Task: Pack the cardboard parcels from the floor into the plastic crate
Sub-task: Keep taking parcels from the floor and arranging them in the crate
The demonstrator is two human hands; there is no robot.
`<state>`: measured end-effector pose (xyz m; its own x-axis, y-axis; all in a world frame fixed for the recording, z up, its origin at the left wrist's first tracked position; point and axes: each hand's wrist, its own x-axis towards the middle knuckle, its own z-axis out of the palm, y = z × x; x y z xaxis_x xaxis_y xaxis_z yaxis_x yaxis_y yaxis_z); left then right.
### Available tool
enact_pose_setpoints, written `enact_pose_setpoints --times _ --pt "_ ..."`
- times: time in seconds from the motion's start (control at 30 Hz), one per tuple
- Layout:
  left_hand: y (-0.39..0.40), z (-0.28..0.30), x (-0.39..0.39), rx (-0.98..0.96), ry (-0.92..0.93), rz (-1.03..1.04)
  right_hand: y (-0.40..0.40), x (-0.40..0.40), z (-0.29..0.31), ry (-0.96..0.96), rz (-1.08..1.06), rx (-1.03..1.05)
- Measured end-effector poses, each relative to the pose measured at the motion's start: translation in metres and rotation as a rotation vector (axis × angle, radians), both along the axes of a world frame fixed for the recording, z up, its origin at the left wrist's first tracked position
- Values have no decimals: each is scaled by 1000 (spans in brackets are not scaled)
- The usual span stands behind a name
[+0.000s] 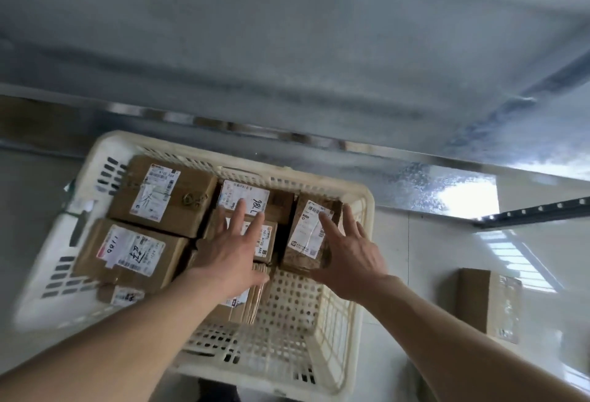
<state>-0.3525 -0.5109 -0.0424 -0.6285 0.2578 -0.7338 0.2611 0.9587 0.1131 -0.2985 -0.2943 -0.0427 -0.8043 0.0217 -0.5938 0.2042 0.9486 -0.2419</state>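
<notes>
A cream plastic crate (367, 207) stands on the floor and holds several labelled cardboard parcels. My left hand (234, 250) lies flat with straight fingers over the middle parcels (267, 235). My right hand (349, 256) has spread fingers against the right side of a tilted parcel (308, 232) at the crate's far right; the thumb side is below it. Two larger parcels (166, 197) fill the left half. The crate's near right floor (293, 299) is bare mesh. One more parcel (490, 304) lies on the floor to the right.
A metal shelf edge (287, 136) runs behind the crate, with a grey wall above. A dark perforated rail (536, 211) sticks out at the right. The floor (431, 258) is glossy and pale.
</notes>
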Motion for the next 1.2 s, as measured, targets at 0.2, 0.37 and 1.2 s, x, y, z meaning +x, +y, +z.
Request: enact_pose_setpoints --times 0.2,0.37,1.2 --pt "26 121 0 119 95 53 4 4 112 74 -67 -47" --pt "42 214 12 161 172 94 10 16 203 149 -83 -54" --pt "65 481 158 794 263 64 -2 215 489 466 -608 -88"
